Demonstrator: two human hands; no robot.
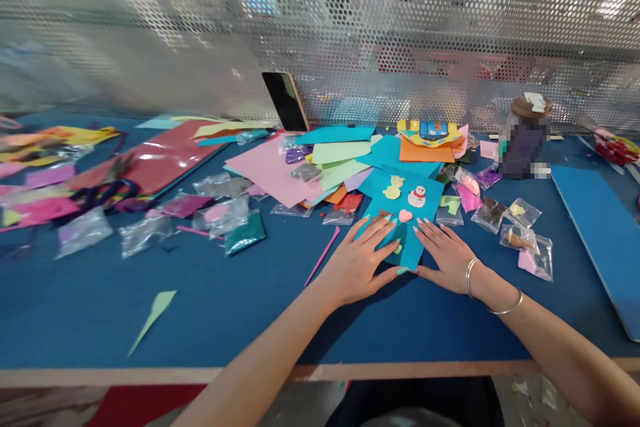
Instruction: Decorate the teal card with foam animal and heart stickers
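Observation:
A bright blue paper card (414,241) lies on the dark blue table, its near edge pointing toward me. On it sit a pale yellow animal figure (394,187), a white snowman (417,196) with a red scarf, and a pink heart (405,215). My left hand (361,259) rests flat with fingers spread over the card's left side, partly covering a brown piece and a light green one. Along the right edge, my right hand (447,250) lies with fingers stretched out. Neither hand grips anything.
Small clear bags of coloured clay (520,238) lie at both sides. Beyond the card are stacked coloured papers (340,152), a phone (286,102) and a bottle (525,140). A pink stick (323,257), scissors (113,180) and a blue board (600,233) also lie here.

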